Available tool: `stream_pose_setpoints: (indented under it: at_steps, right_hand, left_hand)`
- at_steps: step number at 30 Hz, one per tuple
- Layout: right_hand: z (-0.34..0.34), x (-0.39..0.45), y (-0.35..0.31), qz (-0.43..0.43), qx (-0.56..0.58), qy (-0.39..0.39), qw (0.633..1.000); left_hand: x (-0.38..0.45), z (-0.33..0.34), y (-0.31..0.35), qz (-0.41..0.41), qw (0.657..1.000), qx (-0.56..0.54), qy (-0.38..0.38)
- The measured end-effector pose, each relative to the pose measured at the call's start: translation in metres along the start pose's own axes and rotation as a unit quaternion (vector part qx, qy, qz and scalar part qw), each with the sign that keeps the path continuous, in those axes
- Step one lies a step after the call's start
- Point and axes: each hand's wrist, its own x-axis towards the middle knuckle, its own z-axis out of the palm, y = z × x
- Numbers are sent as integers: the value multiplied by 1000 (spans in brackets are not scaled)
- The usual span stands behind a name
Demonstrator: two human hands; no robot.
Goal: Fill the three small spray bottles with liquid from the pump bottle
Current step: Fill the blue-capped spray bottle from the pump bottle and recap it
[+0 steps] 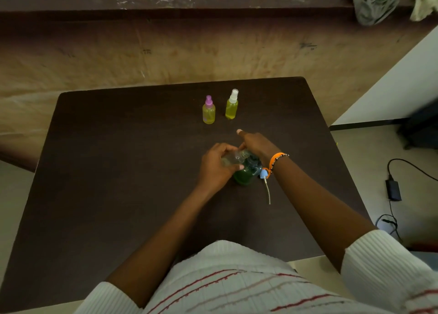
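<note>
Two spray bottles (208, 110) (232, 104) stand side by side behind the pump bottle (246, 171).
</note>
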Motion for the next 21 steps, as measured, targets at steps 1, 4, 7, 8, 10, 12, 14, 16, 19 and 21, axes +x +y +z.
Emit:
stream_pose_setpoints:
  at_steps: [1, 4, 7, 8, 10, 12, 14, 16, 19, 21]
  right_hand:
    - [3, 3, 3, -3, -6, 32, 999]
    - [8, 4, 8, -7, 0, 102, 995]
    - [9, 4, 8, -17, 3, 109, 994]
    - [9, 4, 8, -14, 4, 110, 994]
    - [9, 4, 8, -9, 5, 107, 994]
    - [6, 5, 6, -3, 2, 77, 997]
    - [3, 5, 3, -5, 2, 46, 999]
    - [4, 6, 3, -2, 6, 43, 999]
    - [8, 4, 6, -6, 19, 103, 994]
    - [10, 3, 9, -13, 19, 155, 988]
  left_hand:
    - [0, 0, 0, -4, 1000, 1, -1]
    - [1, 3, 0, -14, 1000, 9, -3]
    - [2, 2, -1, -19, 1000, 5, -5]
    - [2, 2, -1, -19, 1000, 5, -5]
    - [2, 1, -1, -17, 1000, 5, -6]
    - [1, 1, 0, -11, 1000, 1, -5]
    - [1, 0, 1, -6, 1000, 2, -2]
    - [0, 0, 1, -3, 1000, 4, 0]
    - [0, 1, 1, -14, 1000, 5, -2]
    - [0, 2, 0, -17, 1000, 16, -4]
